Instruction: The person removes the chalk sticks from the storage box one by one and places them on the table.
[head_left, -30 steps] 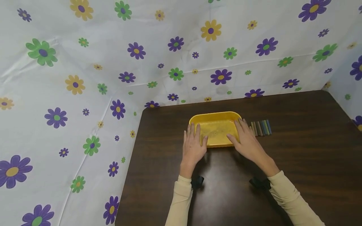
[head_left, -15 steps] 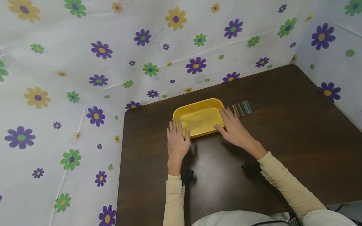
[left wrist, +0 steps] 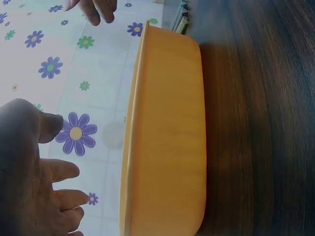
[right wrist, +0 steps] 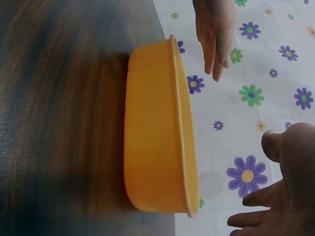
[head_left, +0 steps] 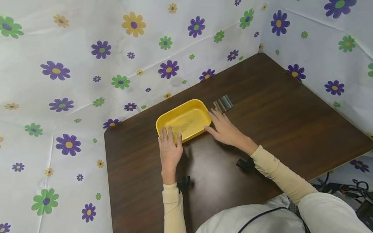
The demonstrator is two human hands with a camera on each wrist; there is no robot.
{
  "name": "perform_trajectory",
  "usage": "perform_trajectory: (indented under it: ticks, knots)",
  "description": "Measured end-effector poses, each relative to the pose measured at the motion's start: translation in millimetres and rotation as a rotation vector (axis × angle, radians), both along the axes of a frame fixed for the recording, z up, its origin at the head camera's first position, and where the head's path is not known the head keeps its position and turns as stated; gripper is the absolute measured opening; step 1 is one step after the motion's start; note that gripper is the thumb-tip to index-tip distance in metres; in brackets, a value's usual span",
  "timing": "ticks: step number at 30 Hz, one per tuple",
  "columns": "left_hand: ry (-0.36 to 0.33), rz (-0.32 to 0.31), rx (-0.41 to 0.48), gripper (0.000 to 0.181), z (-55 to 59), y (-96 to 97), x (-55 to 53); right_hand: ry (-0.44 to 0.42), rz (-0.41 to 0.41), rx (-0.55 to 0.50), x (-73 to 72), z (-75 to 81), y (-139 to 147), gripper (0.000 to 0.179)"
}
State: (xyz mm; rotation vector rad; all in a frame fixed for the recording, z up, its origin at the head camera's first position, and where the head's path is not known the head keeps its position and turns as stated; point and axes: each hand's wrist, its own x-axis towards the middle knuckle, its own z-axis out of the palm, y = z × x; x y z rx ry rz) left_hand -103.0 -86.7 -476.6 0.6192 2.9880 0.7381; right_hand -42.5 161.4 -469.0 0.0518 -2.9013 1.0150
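Observation:
A yellow rectangular tray (head_left: 189, 121) with rounded corners sits on the dark wooden table, with grey smudges on its floor. My left hand (head_left: 170, 152) has its fingers extended over the near left corner in the head view. At the right end, my right hand (head_left: 225, 129) is spread, its fingertips right by the rim. Both wrist views show the hands higher than the tray's rim, with air between: the left hand (left wrist: 34, 172) and the right hand (right wrist: 285, 191) hold nothing. The tray's outer wall (right wrist: 152, 128) faces the wrist cameras.
Several slim coloured sticks (head_left: 223, 103) lie side by side just right of the tray, beyond the right fingertips. Flower-printed sheeting (head_left: 73, 81) hangs behind and beside the table (head_left: 276, 113). Cables (head_left: 355, 187) show past the table's near right edge.
The head view has turned to the right, so the tray and sticks appear farther left. My right hand now overlaps the tray less, at its right rim. Both hands stay extended.

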Motion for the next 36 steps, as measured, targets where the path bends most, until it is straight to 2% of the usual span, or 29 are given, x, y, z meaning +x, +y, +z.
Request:
perform_trajectory:
  ticks: [3, 6, 8, 11, 14, 16, 19, 21, 26, 30, 33, 36]
  knots:
    - [-0.031, -0.071, -0.012, 0.063, -3.1, 7.6, 4.4, -0.069, -0.045, 0.008, 18.2, -5.0, 3.7, 0.075]
    - [-0.031, -0.132, -0.043, 0.060, -7.9, 5.4, 15.3, -0.191, -0.066, 0.044, 37.3, -11.8, 3.2, 0.074]
    - [-0.028, -0.162, -0.070, 0.060, -6.4, -4.3, 24.4, -0.282, -0.073, 0.077, 47.0, -13.0, 0.1, 0.074]
    - [-0.016, -0.208, -0.130, 0.061, 5.7, -27.8, 31.9, -0.373, -0.093, 0.105, 50.6, -5.9, -6.3, 0.077]
    - [-0.077, -0.242, -0.189, 0.062, 24.0, -53.7, 36.7, -0.407, -0.120, 0.165, 41.7, 7.3, -11.7, 0.078]
    - [-0.172, -0.275, -0.250, 0.062, 34.4, -67.6, 36.3, -0.415, -0.133, 0.202, 33.4, 16.6, -16.5, 0.080]
    - [-0.309, -0.324, -0.341, 0.065, 46.0, -83.4, 29.8, -0.416, -0.153, 0.246, 20.3, 28.7, -28.5, 0.085]
    - [-0.349, -0.354, -0.371, 0.068, 49.0, -91.7, 23.2, -0.410, -0.182, 0.257, 13.1, 33.7, -38.8, 0.089]
    - [-0.324, -0.387, -0.340, 0.079, 45.5, -123.9, 12.8, -0.385, -0.273, 0.265, -6.8, 35.1, -71.1, 0.099]
    - [-0.318, -0.371, -0.349, 0.092, 41.5, -158.0, 6.1, -0.402, -0.294, 0.266, -34.9, 37.1, -99.1, 0.104]
    - [-0.320, -0.367, -0.326, 0.097, 31.2, -159.8, 15.1, -0.434, -0.295, 0.262, -37.6, 32.8, -100.2, 0.106]
    - [-0.347, -0.370, -0.320, 0.099, 26.6, -153.6, 16.5, -0.457, -0.286, 0.260, -39.3, 30.8, -98.7, 0.107]
